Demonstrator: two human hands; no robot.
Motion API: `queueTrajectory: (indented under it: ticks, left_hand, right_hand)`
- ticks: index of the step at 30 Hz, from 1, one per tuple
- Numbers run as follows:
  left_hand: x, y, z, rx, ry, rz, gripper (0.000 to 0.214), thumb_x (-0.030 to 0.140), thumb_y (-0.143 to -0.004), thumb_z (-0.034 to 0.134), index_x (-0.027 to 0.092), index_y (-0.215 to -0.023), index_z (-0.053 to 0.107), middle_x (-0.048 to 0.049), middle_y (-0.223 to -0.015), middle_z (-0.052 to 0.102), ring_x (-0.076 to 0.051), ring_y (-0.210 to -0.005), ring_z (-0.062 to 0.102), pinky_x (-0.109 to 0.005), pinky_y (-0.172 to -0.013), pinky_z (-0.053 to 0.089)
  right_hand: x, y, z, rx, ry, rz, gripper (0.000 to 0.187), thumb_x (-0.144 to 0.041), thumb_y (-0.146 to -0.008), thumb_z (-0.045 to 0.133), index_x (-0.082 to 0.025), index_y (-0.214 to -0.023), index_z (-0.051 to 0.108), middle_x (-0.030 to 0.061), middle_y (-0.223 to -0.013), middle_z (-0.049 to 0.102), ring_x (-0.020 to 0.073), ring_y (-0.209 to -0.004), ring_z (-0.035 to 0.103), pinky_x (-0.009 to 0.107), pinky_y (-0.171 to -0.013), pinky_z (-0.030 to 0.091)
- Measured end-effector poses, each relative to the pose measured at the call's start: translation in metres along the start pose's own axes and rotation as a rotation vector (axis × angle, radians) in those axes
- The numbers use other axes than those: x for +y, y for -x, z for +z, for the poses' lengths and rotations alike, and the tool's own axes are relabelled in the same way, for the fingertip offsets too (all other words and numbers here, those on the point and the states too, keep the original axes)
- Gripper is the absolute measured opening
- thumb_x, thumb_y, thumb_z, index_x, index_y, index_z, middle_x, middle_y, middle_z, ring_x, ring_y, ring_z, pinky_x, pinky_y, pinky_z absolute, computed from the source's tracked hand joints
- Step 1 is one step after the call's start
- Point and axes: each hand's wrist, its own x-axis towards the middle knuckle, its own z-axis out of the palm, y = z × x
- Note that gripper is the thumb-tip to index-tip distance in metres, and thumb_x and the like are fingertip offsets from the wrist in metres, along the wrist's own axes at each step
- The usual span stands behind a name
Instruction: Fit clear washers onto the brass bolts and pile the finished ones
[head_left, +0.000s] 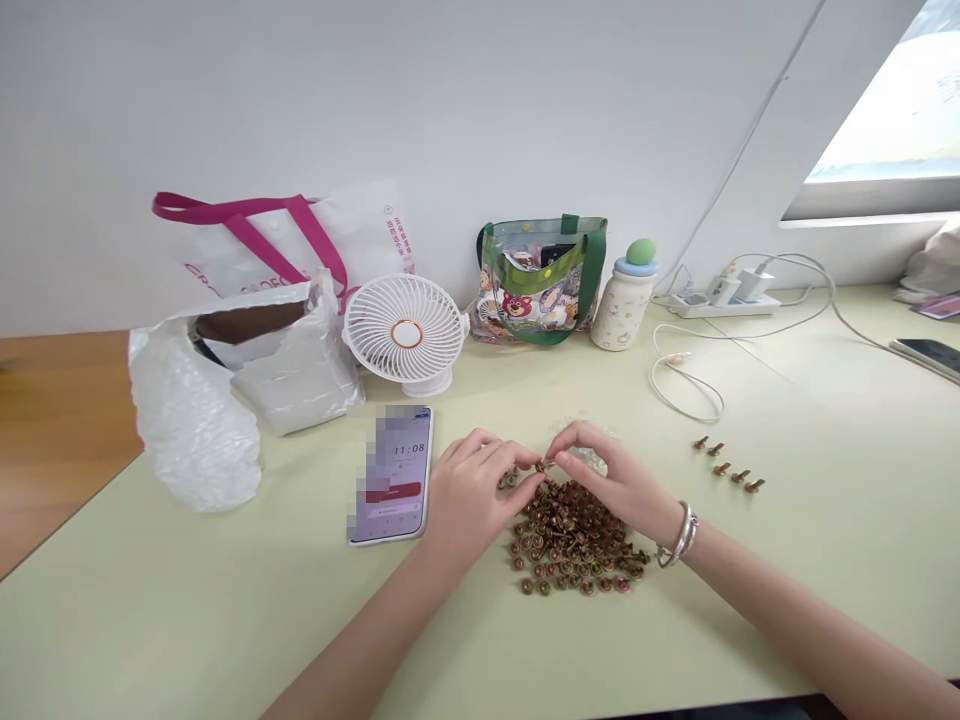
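Above a dense pile of brass-coloured screws [574,535] with round collars on many of them, my two hands meet at the fingertips. My left hand [480,487] pinches a small brass screw [541,466] between thumb and forefinger. From the other side, my right hand [611,480] has its thumb and forefinger closed at the end of the same screw. Some small metal pieces [507,478] lie partly hidden under my left fingers. Behind my right hand shows a crumpled clear plastic bag [596,460]. Several loose screws [721,469] lie apart on the right.
A phone [394,480] with a timer lies left of my left hand. Behind it stand a white fan [406,334], a padded bag [195,420] and a tote [277,240]. Farther back are a green-handled bag [536,290], a bottle [622,305] and a power strip [724,305] with cables.
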Motion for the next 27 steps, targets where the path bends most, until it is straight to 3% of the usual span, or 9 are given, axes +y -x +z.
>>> queueTrajectory:
  ticks: [5,12,21,24,27]
  left_hand:
    - [-0.0010,0.0011,0.0008,0.073,-0.036,0.061,0.003,0.026,-0.078,0.063,0.023,-0.077,0.062,0.0045,-0.073,0.067,-0.014,-0.078,0.056,-0.028,-0.070,0.040]
    - [-0.0021,0.0003,-0.0002,0.061,-0.075,0.106,0.008,0.031,-0.078,0.063,0.024,-0.076,0.061,0.0057,-0.071,0.067,-0.013,-0.079,0.056,-0.028,-0.070,0.039]
    - [-0.0041,0.0012,0.0043,0.002,-0.078,0.055,0.009,0.030,-0.078,0.063,0.023,-0.075,0.058,0.0059,-0.074,0.067,-0.014,-0.078,0.057,-0.028,-0.069,0.038]
    - [-0.0031,0.0011,0.0041,0.009,-0.063,0.052,0.005,0.027,-0.080,0.061,0.023,-0.077,0.059,0.0049,-0.075,0.067,-0.014,-0.079,0.057,-0.028,-0.069,0.039]
    - [-0.0023,0.0013,0.0031,-0.001,-0.061,0.049,0.005,0.027,-0.081,0.059,0.023,-0.078,0.059,0.0041,-0.077,0.067,-0.015,-0.080,0.056,-0.029,-0.070,0.039]
  right_hand:
    - [-0.0028,0.0007,-0.0001,-0.013,0.114,0.019,0.021,-0.034,-0.088,0.044,-0.021,-0.080,0.058,0.0026,-0.079,0.060,0.0180,-0.081,0.053,0.034,-0.076,0.042]
    - [-0.0014,-0.0005,-0.0029,-0.050,0.249,-0.019,0.009,-0.029,-0.083,0.053,-0.023,-0.080,0.059,0.0005,-0.078,0.064,0.0170,-0.077,0.056,0.035,-0.077,0.041]
    - [-0.0037,0.0029,0.0000,0.036,0.504,-0.249,0.007,-0.022,-0.082,0.054,-0.022,-0.089,0.055,0.0022,-0.082,0.065,0.0194,-0.088,0.054,0.037,-0.084,0.037]
    - [-0.0044,0.0028,-0.0011,0.001,0.470,-0.205,0.012,-0.028,-0.085,0.051,-0.022,-0.094,0.054,0.0036,-0.089,0.065,0.0209,-0.093,0.052,0.039,-0.084,0.037]
    - [-0.0028,0.0019,-0.0020,-0.039,0.432,-0.152,0.012,-0.029,-0.088,0.045,-0.023,-0.087,0.056,0.0020,-0.085,0.065,0.0198,-0.091,0.052,0.039,-0.084,0.037]
